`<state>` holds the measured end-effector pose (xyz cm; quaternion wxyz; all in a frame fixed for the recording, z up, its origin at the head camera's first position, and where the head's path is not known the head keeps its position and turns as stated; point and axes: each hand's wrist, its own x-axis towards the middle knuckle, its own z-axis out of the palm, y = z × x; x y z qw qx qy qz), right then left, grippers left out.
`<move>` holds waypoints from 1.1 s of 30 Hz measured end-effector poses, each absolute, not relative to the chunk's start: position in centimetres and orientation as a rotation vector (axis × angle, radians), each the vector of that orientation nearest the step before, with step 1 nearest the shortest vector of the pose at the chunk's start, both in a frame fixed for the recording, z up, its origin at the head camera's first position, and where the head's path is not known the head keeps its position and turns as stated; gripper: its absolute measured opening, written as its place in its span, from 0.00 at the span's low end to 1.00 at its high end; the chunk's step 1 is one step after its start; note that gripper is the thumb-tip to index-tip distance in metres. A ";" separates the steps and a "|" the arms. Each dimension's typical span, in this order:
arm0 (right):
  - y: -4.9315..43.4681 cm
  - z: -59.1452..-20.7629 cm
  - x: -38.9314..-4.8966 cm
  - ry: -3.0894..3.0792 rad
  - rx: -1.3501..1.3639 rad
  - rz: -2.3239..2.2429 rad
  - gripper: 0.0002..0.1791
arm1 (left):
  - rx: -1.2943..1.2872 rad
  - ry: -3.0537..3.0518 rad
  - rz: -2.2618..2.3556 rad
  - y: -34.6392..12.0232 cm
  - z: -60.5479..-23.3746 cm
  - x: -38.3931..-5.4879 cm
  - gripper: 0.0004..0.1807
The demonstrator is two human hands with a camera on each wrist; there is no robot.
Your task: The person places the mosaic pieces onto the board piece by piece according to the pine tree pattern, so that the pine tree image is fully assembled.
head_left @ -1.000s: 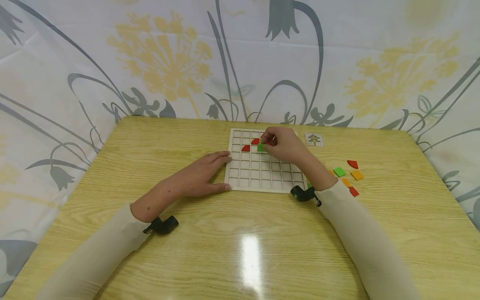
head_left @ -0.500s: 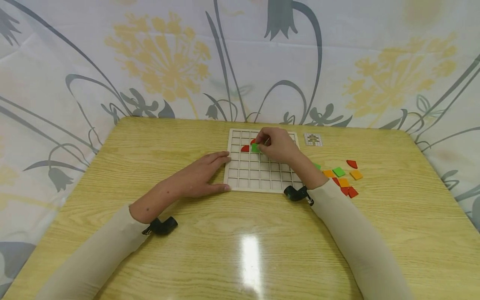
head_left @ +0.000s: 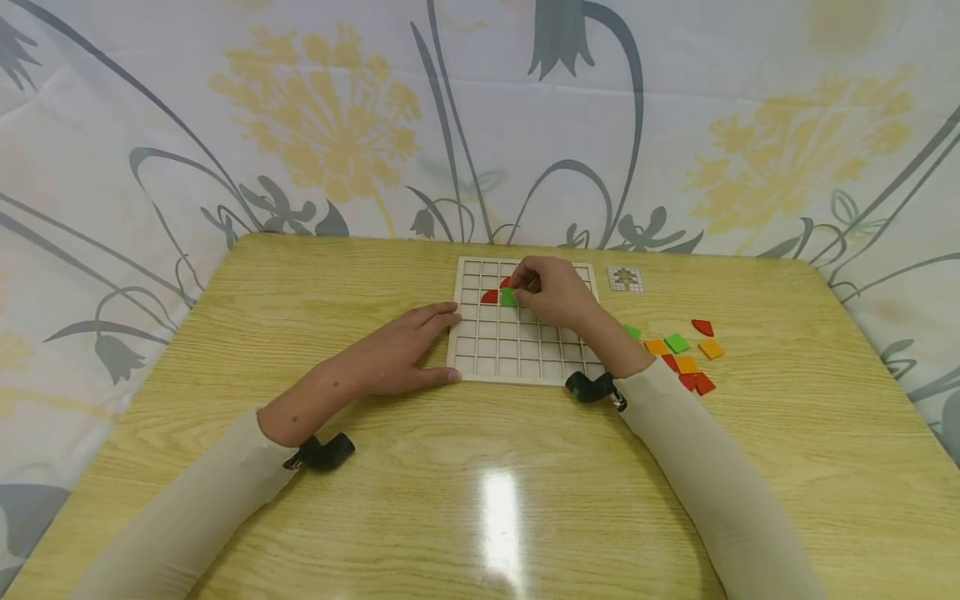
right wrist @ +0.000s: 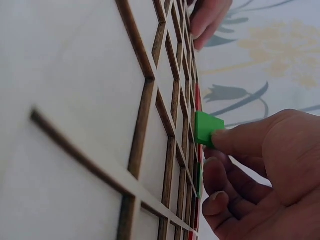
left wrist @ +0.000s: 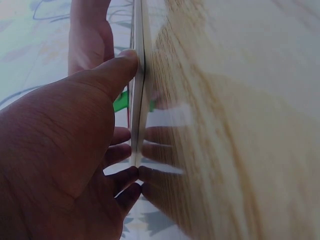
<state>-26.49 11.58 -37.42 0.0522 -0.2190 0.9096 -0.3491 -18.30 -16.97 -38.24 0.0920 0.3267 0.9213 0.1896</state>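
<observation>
A wooden grid board (head_left: 508,364) lies at the far middle of the table. My right hand (head_left: 558,292) is over it and pinches a green square tile (right wrist: 209,129) between thumb and fingers. In the right wrist view the tile stands tilted against the grid, one edge at a cell. Just left of it, a red quarter-round tile (head_left: 490,297) sits in a cell; another red tile (head_left: 506,282) behind is partly hidden by the fingers. My left hand (head_left: 401,350) rests at the board's left edge, with fingertips and thumb touching the rim, fingers fairly straight and spread.
To the board's right lie several loose tiles, among them a green square (head_left: 677,342), an orange square (head_left: 712,348) and a red quarter-round (head_left: 702,327). Behind them is a small pattern card (head_left: 626,278). A flowered cloth (head_left: 480,125) hangs at the table's back edge.
My right hand has shifted slightly left with the green tile, which now sits nearer the red quarter-round tile. More loose tiles show beside the right forearm. The left hand stays at the board's edge.
</observation>
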 end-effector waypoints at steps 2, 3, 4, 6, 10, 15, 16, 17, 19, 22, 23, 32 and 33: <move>11.5 -37.4 -26.5 2.767 -0.658 -1.060 0.05 | 0.970 2.737 0.561 -17.0 -38.2 -18.3 0.47; 11.5 -37.4 -26.5 2.766 -0.654 -1.058 0.05 | 0.970 2.737 0.560 -17.0 -38.3 -18.3 0.47; 11.5 -37.4 -26.5 2.764 -0.651 -1.058 0.05 | 0.971 2.737 0.559 -17.0 -38.3 -18.3 0.47; 11.5 -37.4 -26.4 2.765 -0.648 -1.055 0.06 | 0.975 2.737 0.558 -17.0 -38.3 -18.4 0.47; 11.3 -37.5 -26.5 2.770 -0.661 -1.037 0.08 | 0.982 2.739 0.564 -17.0 -38.2 -18.3 0.47; 11.0 -37.5 -26.5 2.783 -0.662 -1.002 0.10 | 0.982 2.739 0.562 -17.0 -38.3 -18.3 0.46; 11.0 -37.5 -26.5 2.785 -0.659 -0.996 0.10 | 0.983 2.739 0.562 -17.0 -38.3 -18.4 0.46; 11.0 -37.5 -26.5 2.787 -0.658 -0.992 0.10 | 0.986 2.739 0.562 -17.0 -38.3 -18.4 0.46; 11.0 -37.5 -26.5 2.791 -0.659 -0.986 0.11 | 0.992 2.738 0.564 -17.0 -38.3 -18.4 0.46; 11.0 -37.5 -26.5 2.793 -0.670 -0.981 0.12 | 0.996 2.737 0.569 -17.0 -38.3 -18.4 0.46; 11.0 -37.5 -26.5 2.793 -0.675 -0.979 0.12 | 0.994 2.736 0.569 -17.0 -38.3 -18.4 0.46; 11.1 -37.6 -26.4 2.798 -0.692 -0.943 0.14 | 0.984 2.737 0.564 -17.0 -38.3 -18.4 0.46; 11.1 -37.5 -26.4 2.799 -0.697 -0.938 0.14 | 0.984 2.738 0.563 -17.0 -38.4 -18.4 0.46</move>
